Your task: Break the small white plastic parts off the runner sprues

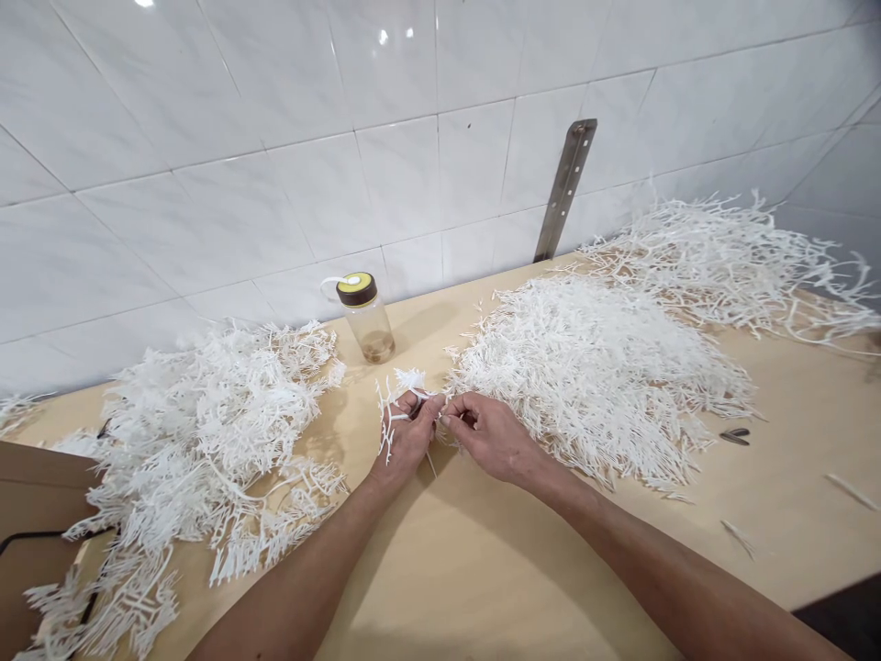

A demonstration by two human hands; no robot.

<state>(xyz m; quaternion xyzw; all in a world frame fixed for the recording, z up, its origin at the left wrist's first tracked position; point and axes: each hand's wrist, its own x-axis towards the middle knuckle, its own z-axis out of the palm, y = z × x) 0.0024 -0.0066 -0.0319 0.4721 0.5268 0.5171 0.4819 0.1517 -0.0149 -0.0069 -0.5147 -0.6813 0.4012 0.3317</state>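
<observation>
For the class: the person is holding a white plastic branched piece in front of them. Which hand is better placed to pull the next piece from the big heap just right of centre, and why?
Probably the right hand: it lies against the near edge of the central heap and only pinches the branched piece, while the left hand is closed round it, farther away.

Table (482, 569) against tiled wall (275, 184), bottle (367, 317) at back centre, plastic pile (199, 441) left, larger pile (592, 367) right, third pile (730, 257) behind it, bracket (565, 188) on wall.
</observation>
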